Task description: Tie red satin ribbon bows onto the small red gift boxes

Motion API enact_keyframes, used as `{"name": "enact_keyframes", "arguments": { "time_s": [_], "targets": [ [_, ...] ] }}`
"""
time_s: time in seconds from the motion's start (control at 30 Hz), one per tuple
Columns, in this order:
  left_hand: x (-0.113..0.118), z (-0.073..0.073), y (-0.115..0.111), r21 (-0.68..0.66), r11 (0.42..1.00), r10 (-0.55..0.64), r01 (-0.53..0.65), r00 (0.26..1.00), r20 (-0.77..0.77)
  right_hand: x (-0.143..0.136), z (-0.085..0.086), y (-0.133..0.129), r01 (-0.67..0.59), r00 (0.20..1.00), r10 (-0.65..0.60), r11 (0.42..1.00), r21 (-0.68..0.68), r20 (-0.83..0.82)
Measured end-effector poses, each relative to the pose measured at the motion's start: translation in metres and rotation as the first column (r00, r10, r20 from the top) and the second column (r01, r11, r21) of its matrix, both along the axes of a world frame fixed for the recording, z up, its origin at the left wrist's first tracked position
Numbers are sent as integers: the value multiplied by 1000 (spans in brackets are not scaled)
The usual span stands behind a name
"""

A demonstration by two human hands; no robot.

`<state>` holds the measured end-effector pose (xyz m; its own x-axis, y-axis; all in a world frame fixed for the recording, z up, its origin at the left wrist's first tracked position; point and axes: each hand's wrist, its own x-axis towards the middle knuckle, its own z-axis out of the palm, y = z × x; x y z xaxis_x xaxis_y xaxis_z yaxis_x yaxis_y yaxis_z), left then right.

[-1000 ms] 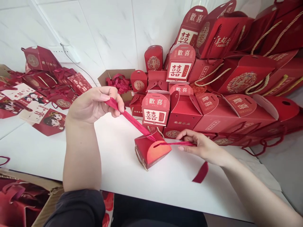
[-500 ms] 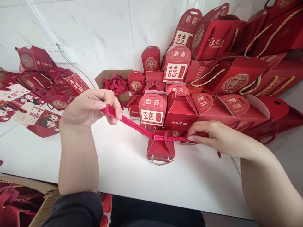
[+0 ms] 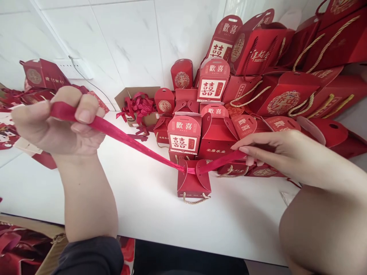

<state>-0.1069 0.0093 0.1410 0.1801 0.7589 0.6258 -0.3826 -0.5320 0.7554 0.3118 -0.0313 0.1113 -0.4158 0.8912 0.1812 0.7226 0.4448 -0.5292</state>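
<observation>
A small red box (image 3: 194, 186) with a twisted cord handle stands on the white table, its curved top flaps drawn up. A red ribbon (image 3: 134, 146) runs through the holes in those flaps and out to both sides. My left hand (image 3: 64, 122), raised on the left, is closed on one end of the ribbon. On the right, my right hand (image 3: 263, 151) pinches the other end between thumb and fingers, in front of the stacked boxes. Both stretches of ribbon slope upward from the box.
Behind and to the right, many red gift boxes (image 3: 220, 143) are stacked against the tiled wall. A cardboard box (image 3: 123, 95) holds red ribbons. More red boxes (image 3: 43, 74) lie at the far left. An open carton (image 3: 54, 246) sits at the lower left.
My left hand has moved left and up, drawing out a longer stretch of ribbon. My right hand has shifted slightly right and up, and its ribbon end now slopes upward.
</observation>
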Motion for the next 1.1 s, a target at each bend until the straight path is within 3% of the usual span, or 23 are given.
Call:
{"name": "enact_keyframes", "arguments": {
  "time_s": [0.07, 0.13, 0.2, 0.27, 0.33, 0.43, 0.63, 0.87, 1.1],
  "targets": [
    [-2, -3, -3, -4, 991, 133, -133, 989, 57, 5, 2, -4, 75, 995, -70, 994, 76, -74],
    [4, -4, -7, -2, 983, 185, -185, 982, 30, 4, 4, -8, 206, 964, -178, 969, 136, -197],
    [21, -4, -12, -12, 991, 134, -135, 989, -62, -7, 5, -11, 356, 879, -260, 916, 186, -399],
    [45, -4, -18, -79, 994, 62, -77, 982, -178, -22, 4, -11, 447, 744, -240, 873, 197, -623],
    [73, -8, -23, -201, 974, 36, -102, 951, -307, -40, 0, -9, 343, 665, -157, 932, 113, -730],
    [110, -22, -26, -294, 935, 27, -200, 864, -502, -59, -11, -3, 100, 694, -110, 993, -57, -711],
    [140, -43, -24, -266, 923, 93, -280, 829, -551, -75, -30, 9, -138, 718, -96, 951, -276, -690],
    [148, -46, -27, -208, 950, 81, -232, 829, -553, -79, -34, 6, -236, 727, -44, 921, -309, -686],
    [147, -47, -28, -125, 957, 137, -263, 786, -603, -80, -35, 3, -159, 819, -30, 947, -278, -573]
  ]
}}
